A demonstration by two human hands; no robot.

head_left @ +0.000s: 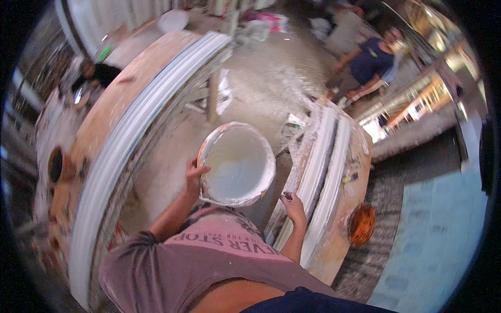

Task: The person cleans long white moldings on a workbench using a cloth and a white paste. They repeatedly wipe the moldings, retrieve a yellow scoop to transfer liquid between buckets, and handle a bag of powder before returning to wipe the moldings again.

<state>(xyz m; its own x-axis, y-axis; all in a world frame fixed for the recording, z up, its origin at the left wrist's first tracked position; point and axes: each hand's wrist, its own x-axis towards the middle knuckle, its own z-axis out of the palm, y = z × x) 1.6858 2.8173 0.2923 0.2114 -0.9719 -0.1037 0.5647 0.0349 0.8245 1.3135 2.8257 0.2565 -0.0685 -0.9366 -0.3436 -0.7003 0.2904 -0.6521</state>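
Observation:
My left hand point(195, 175) grips the left rim of a round white bucket point(271, 166), its thumb hooked over the edge. Cloudy pale liquid point(237, 167) lies inside the bucket, which is held in front of my body. Off to the right of the bucket, my right hand point(294, 206) is closed, with a small dark thing at its fingertips that is too small to name. This hand is over the near part of the right-hand bench, beside long white mouldings point(319, 201).
A long white moulding point(130, 122) runs along the wooden table point(99, 122) on the left. An orange bowl point(362, 224) and a small yellowish thing point(350, 178) are at the right bench. One person point(370, 62) stands beyond it; another point(96, 75) is at far left.

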